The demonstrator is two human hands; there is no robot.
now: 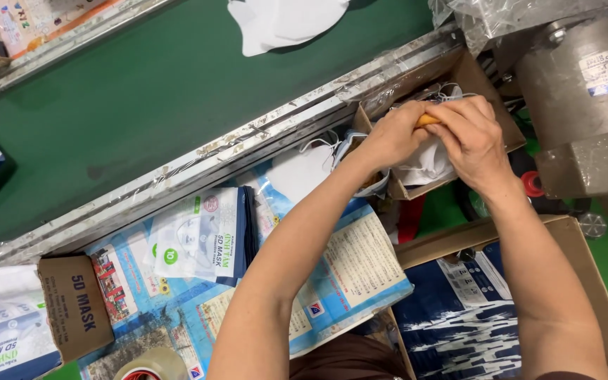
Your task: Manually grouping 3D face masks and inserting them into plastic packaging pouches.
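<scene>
Both my hands meet over a small open cardboard box [483, 84] at the upper right. My left hand [392, 134] and my right hand [469, 137] together grip a small orange object [427, 120] that shows between the fingers. Under the hands lie white face masks [423, 167] with thin ear loops, spilling from the box. What the orange object is cannot be made out.
A green conveyor belt [142, 91] with a worn metal rail [248, 144] runs diagonally; a white mask [283, 21] lies on it. Printed mask pouches [198, 243], a brown flap [75, 306], a tape roll [153, 366], a large carton [585, 260] and a grey machine [585, 91] surround me.
</scene>
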